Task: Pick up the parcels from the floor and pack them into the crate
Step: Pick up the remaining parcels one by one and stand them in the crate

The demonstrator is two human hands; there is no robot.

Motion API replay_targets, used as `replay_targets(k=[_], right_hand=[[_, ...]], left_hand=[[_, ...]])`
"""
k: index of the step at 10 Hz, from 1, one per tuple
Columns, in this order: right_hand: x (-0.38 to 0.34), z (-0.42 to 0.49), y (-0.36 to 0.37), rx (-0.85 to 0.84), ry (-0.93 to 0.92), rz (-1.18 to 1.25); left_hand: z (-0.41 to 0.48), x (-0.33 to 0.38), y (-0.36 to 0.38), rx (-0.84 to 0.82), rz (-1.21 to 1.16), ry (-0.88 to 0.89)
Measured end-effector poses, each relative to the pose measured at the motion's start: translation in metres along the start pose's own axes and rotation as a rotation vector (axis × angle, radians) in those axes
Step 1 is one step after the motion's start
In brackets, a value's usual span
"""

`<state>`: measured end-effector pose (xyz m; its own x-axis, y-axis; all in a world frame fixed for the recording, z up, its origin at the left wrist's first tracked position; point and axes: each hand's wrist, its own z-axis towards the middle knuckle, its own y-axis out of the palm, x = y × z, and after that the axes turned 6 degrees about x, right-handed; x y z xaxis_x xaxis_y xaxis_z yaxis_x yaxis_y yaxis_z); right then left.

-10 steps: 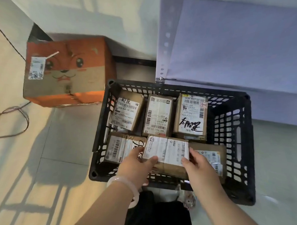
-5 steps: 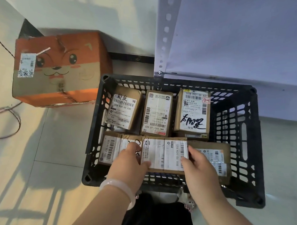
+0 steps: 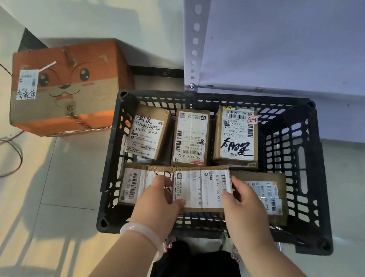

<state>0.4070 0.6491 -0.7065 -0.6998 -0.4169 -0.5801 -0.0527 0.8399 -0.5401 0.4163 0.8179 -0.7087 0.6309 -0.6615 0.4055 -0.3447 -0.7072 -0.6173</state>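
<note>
A black slatted crate (image 3: 300, 163) stands on the floor with several brown parcels inside. Three parcels line its far side: the left parcel (image 3: 146, 133), the middle parcel (image 3: 191, 138) and the right parcel (image 3: 236, 136). In the near row a labelled parcel (image 3: 202, 189) lies level between a near-left parcel (image 3: 132, 184) and a near-right parcel (image 3: 266, 191). My left hand (image 3: 158, 201) grips the labelled parcel's left end with the thumb under its near edge. My right hand (image 3: 243, 202) holds its right end.
A large orange cardboard box with a cartoon face (image 3: 63, 88) stands on the tiled floor left of the crate. Cables (image 3: 9, 144) lie at the far left. A white perforated shelf post (image 3: 194, 43) and a pale panel rise behind the crate.
The labelled parcel has gone down from a tilt to lie flat in the near row, with both hands still on it. The view has shifted slightly.
</note>
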Motion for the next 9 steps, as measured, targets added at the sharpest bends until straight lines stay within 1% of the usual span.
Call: replay_targets(k=[1,3,4,6,7,8,9], right_hand=[[-0.001,0.001,0.004,-0.029,-0.011,-0.031],[0.008,0.010,0.002,-0.136,0.060,-0.122],[0.008,0.016,-0.001,-0.125,0.057,-0.112],[0.006,0.014,-0.005,-0.173,0.016,-0.161],[-0.004,0.007,-0.017,-0.163,-0.011,-0.170],[-0.021,-0.006,-0.035,-0.112,-0.077,-0.227],[-0.049,-0.021,-0.057,-0.025,-0.235,-0.272]], left_hand=[[0.001,-0.005,-0.003,0.023,0.001,0.008],[-0.003,-0.004,0.010,0.051,0.090,0.056],[0.002,-0.002,0.014,0.080,0.100,0.060],[-0.001,0.003,0.012,0.099,0.166,0.092],[-0.009,0.011,0.003,0.095,0.190,0.080],[-0.019,0.026,-0.014,0.121,0.208,0.162],[-0.033,0.052,-0.039,0.213,0.144,0.349]])
